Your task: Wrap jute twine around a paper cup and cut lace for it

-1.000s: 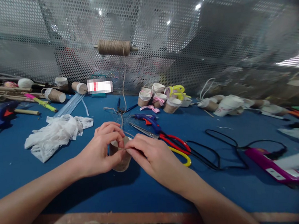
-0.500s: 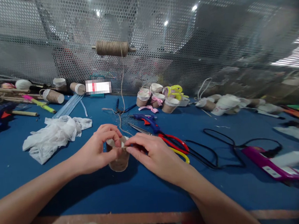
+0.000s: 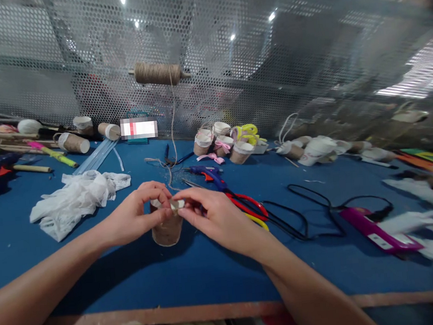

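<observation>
A paper cup [image 3: 167,232] with a brown wrapping and white inside stands upright near the front of the table. My left hand [image 3: 139,214] is closed on its left rim, fingers curled over the edge and thumb outside. At the right rim, the thumb and forefinger of my right hand [image 3: 217,218] are pinched together. Twine [image 3: 172,121] hangs from a spool [image 3: 157,73] and runs down behind the cup towards my fingers. Whether a strand lies in the right pinch is hidden.
Beyond my right hand lie scissors [image 3: 248,205] and a blue glue gun [image 3: 208,173]. A crumpled white cloth [image 3: 79,200] is on the left. Wrapped cups [image 3: 242,151] stand at the back. A purple power strip [image 3: 378,234] with black cable lies right.
The view has shifted slightly, so the background sits a little further left. Both hands stay at the cup's rim, with the right fingertips slightly higher on it.
</observation>
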Demonstrator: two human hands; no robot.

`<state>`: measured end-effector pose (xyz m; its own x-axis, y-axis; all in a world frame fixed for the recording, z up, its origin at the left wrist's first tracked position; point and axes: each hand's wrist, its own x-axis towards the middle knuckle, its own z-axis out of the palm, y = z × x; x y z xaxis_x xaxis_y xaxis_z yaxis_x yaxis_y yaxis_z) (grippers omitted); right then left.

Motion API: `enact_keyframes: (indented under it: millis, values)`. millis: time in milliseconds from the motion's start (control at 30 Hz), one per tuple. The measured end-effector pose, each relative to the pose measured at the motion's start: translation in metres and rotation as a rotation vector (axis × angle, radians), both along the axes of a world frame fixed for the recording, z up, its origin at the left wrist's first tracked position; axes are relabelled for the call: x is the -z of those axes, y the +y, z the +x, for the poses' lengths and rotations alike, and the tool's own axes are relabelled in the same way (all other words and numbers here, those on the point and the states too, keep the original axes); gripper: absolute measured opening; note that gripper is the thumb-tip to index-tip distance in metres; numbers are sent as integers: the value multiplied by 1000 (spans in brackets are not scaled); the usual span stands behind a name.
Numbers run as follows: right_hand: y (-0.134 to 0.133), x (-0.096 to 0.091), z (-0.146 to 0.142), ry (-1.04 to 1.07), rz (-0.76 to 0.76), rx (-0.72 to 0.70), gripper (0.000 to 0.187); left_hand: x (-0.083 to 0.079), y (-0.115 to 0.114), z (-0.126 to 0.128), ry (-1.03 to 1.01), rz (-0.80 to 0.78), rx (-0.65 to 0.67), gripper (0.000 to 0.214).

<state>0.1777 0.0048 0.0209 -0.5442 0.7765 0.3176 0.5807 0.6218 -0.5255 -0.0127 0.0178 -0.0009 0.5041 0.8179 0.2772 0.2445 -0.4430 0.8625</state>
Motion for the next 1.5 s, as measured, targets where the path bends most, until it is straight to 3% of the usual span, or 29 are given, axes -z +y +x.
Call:
enact_keyframes:
  millis: [133, 333, 533, 667, 833, 967, 1133, 1400, 1500]
  values:
    - [5, -4, 6, 93, 11, 105, 20, 3, 6, -6, -104, -206, -10, 9]
    - [10, -1, 10, 188, 154, 32, 13, 4, 7, -8, -225, -415, 56, 12]
    - [7, 0, 9, 276, 234, 30, 11, 4, 6, -7, -223, -435, 109, 12]
    - [6, 0, 9, 251, 230, 100, 9, 4, 7, -9, -140, -301, 125, 12]
    - [3, 3, 11, 142, 222, 200, 11, 7, 3, -7, 67, 176, 23, 9]
    - [-4, 9, 9, 67, 141, 3, 14, 11, -6, 3, 198, 456, -111, 9]
    - [-5, 14, 2, -42, 73, -57, 6, 19, -14, 13, 218, 509, -211, 7]
    - [2, 15, 3, 30, -6, -39, 9, 18, -11, 10, 270, 541, -237, 6]
    - [5, 16, 4, 103, -99, 6, 8, 14, -6, 4, 227, 547, -252, 33]
